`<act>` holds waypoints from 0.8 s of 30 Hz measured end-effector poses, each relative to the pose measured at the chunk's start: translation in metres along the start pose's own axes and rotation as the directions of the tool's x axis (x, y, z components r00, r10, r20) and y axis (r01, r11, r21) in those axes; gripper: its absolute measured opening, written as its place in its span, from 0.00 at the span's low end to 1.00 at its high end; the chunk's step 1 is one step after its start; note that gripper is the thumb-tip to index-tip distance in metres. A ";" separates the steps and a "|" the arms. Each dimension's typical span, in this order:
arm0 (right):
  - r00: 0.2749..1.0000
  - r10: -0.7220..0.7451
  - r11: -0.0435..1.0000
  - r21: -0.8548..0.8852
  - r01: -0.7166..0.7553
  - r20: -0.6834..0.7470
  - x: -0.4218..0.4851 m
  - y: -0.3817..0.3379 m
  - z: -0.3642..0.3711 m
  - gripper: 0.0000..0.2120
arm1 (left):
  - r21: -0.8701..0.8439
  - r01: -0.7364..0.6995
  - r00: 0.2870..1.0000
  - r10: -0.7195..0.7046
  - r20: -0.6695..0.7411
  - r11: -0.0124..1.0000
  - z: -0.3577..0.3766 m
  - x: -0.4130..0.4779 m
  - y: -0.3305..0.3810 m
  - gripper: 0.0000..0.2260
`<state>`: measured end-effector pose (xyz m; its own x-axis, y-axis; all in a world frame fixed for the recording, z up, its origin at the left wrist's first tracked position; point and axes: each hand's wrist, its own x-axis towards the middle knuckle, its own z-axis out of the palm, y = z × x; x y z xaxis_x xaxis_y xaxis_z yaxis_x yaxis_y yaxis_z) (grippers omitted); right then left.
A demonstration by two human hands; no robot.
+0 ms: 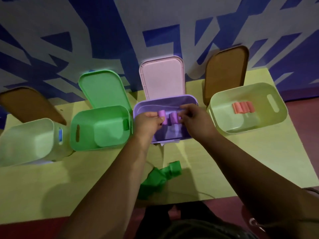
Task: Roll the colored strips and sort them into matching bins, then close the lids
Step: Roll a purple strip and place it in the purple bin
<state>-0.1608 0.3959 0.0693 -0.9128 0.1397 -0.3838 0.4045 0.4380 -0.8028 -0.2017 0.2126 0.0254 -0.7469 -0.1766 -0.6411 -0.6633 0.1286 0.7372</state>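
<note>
Yellow table (241, 161), blue-grey patterned wall (103, 31), maroon floor (302, 114)

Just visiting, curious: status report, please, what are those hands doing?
Left hand pinches purple roll, right hand pinches second roll, over purple bin. Green strips wait on table. Nothing blocking.

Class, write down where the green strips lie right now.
In the head view, the green strips lie low at centre on the yellow table, near its front edge and nearer the camera than the purple bin.
</note>
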 end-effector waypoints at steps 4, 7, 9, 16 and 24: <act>0.998 0.061 0.997 0.036 -0.062 0.014 0.013 0.016 0.004 0.10 | 0.123 0.029 0.994 -0.016 -0.106 0.992 0.016 0.040 -0.026 0.11; 0.998 0.055 0.996 0.069 -0.056 0.011 0.016 0.019 0.002 0.12 | 0.198 0.033 0.987 -0.001 -0.160 0.980 0.033 0.060 -0.032 0.10; 0.998 0.052 0.991 0.119 -0.055 0.029 0.018 0.020 0.002 0.14 | 0.314 0.017 0.984 0.040 -0.174 0.949 0.043 0.065 -0.029 0.05; 0.996 0.024 0.972 0.231 -0.042 0.083 0.023 0.028 0.003 0.13 | 0.568 -0.002 0.967 0.146 -0.209 0.823 0.053 0.072 -0.029 0.08; 0.992 0.085 0.936 0.335 -0.113 0.097 0.021 0.020 0.000 0.12 | 0.664 -0.039 0.980 0.157 -0.119 0.747 0.052 0.069 -0.019 0.08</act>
<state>-0.1715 0.4077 0.0449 -0.8655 0.0894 -0.4928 0.5000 0.0968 -0.8606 -0.2426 0.2487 -0.0439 -0.8307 -0.2691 -0.4874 -0.4979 0.7509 0.4339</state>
